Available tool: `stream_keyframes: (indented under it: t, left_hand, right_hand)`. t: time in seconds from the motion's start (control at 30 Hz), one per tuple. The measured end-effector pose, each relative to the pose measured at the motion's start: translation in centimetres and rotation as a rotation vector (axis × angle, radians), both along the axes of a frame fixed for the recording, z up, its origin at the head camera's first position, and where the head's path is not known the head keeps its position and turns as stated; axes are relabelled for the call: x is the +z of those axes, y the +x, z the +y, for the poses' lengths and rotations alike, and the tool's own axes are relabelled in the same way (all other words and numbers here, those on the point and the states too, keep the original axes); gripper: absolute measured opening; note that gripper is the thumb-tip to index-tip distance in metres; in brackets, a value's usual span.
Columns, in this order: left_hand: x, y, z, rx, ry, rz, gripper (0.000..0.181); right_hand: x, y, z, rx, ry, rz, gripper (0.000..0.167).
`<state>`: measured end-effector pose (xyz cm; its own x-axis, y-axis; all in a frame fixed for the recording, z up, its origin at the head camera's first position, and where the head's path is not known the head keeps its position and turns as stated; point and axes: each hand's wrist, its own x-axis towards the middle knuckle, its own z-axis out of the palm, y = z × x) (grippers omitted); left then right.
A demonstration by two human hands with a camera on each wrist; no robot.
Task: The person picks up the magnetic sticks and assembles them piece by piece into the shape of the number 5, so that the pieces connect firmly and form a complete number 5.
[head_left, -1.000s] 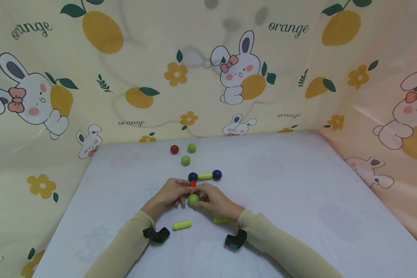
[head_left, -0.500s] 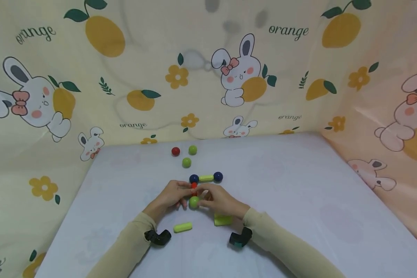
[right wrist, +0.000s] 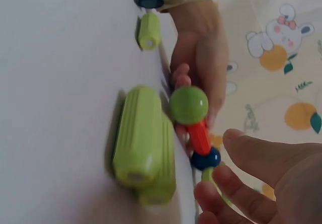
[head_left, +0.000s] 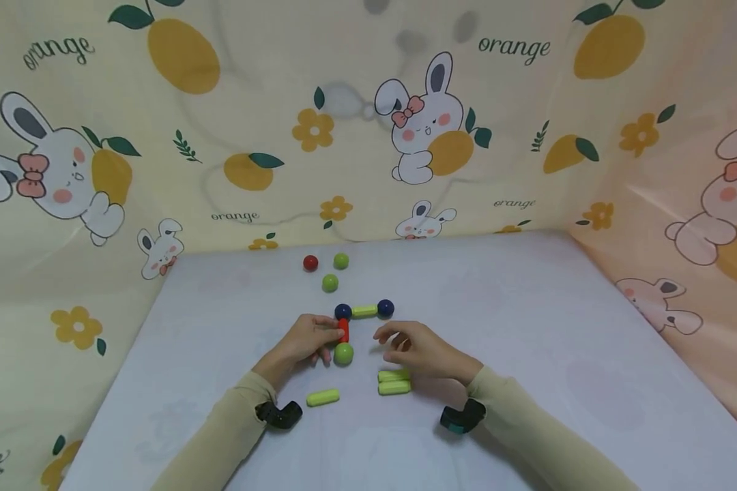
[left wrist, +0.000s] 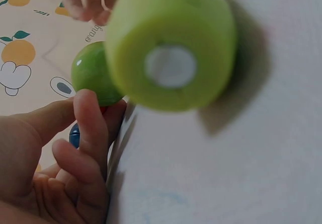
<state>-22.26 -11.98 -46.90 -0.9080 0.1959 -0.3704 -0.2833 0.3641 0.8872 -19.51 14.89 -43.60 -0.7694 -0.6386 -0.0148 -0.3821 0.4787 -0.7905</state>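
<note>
Head view, centre: the left hand [head_left: 299, 343] pinches a red plastic-looking rod [head_left: 344, 330] in its fingers, probably steadying it against the glossy green ball [head_left: 344, 354]; the right hand [head_left: 422, 351] holds nothing, fingers relaxed. Left wrist view: ball upper left; right wrist view: rod right of centre.

red rod [right wrist: 200, 137], green ball [right wrist: 189, 104], rabbit-print backdrop [head_left: 356, 164]

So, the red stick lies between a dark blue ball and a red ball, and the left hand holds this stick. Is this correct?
Not entirely: in the head view, the red stick lies between the dark blue ball and a green ball, not a red one. The left hand does hold the stick.
</note>
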Motion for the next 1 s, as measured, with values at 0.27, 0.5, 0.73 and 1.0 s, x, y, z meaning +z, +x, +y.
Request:
stream_keyframes:
  t: [0.27, 0.5, 0.73, 1.0]
  left_hand:
    - [0.3, -0.2, 0.0, 0.015, -0.015, -0.026, 0.043]
    - [0.4, -0.2, 0.0, 0.03, -0.032, -0.039, 0.043]
    - [0.4, -0.1, 0.0, 0.014, -0.03, -0.024, 0.043]
    - [0.2, 0.0, 0.0, 0.01, -0.031, -0.016, 0.043]
  right_hand:
    - [-0.2, 0.2, 2.3, -0.003, 0.043, -0.032, 0.033]
    - [-0.9, 0.2, 2.9, 0.054, 0.068, -0.091, 0.033]
    - [-1.6, 0.6, 2.6, 0.084, 0.089, -0.048, 0.028]
    - [-1.2, 0.4, 1.9, 0.12, 0.102, -0.047, 0.028]
